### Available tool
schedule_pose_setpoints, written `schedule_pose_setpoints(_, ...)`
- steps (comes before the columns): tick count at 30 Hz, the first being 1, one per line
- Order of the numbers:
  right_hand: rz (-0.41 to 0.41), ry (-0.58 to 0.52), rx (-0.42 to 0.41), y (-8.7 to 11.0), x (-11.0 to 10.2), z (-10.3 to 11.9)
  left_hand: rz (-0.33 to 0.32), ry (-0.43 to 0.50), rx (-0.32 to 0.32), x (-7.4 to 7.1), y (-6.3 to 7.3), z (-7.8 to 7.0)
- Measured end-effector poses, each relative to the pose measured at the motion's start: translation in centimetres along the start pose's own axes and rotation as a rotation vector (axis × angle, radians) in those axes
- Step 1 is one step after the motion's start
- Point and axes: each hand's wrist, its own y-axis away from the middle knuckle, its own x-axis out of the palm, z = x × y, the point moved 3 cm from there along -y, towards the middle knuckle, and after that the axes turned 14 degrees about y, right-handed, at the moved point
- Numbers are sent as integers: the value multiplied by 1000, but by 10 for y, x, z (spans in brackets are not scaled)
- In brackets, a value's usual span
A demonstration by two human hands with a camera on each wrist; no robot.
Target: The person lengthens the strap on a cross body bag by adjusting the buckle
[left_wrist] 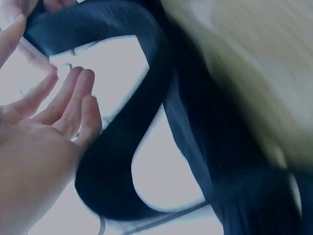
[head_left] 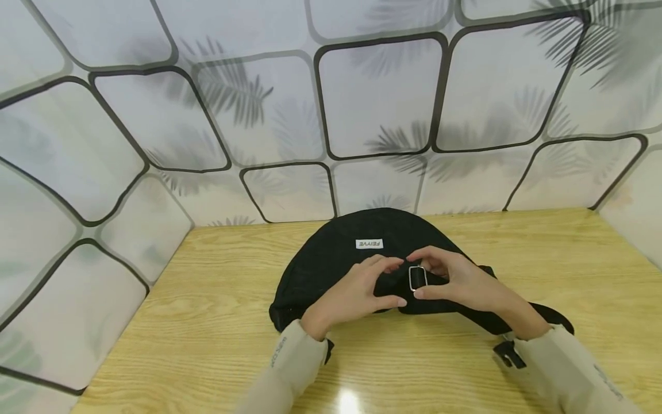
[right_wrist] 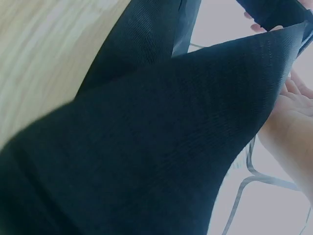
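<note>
A black half-moon fabric bag (head_left: 331, 259) with a white label (head_left: 369, 244) lies on the table. My right hand (head_left: 462, 282) pinches a square metal buckle (head_left: 411, 278) on the bag's black strap between thumb and fingers. Just left of the buckle, my left hand (head_left: 351, 290) is held over the bag with thumb and fingers spread apart and nothing between them. In the left wrist view, the strap (left_wrist: 122, 112) bends in a loop beside the left hand (left_wrist: 44, 137). Wide black webbing (right_wrist: 161, 127) hides part of the right hand (right_wrist: 288, 110) in the right wrist view.
The bag lies on a light wood-grain table (head_left: 207, 322). Behind and to the left stands a wall (head_left: 377, 98) with a pattern of dark outlines and leaves. A black plastic clip (head_left: 509, 353) shows beside the right sleeve. The strap's end (head_left: 553, 319) reaches to the right.
</note>
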Motion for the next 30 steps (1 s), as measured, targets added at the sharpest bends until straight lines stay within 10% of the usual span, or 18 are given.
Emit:
schedule_pose_setpoints(15, 81, -173, 3, 9, -12, -9, -103, 134, 42, 16, -16, -5)
schedule_pose_setpoints(24, -72, 18, 106, 14, -13, -11, -127, 131, 62, 11, -11, -4)
schedule_pose_setpoints(30, 6, -20, 142, 14, -9, -16, -118, 146, 61, 11, -10, -2)
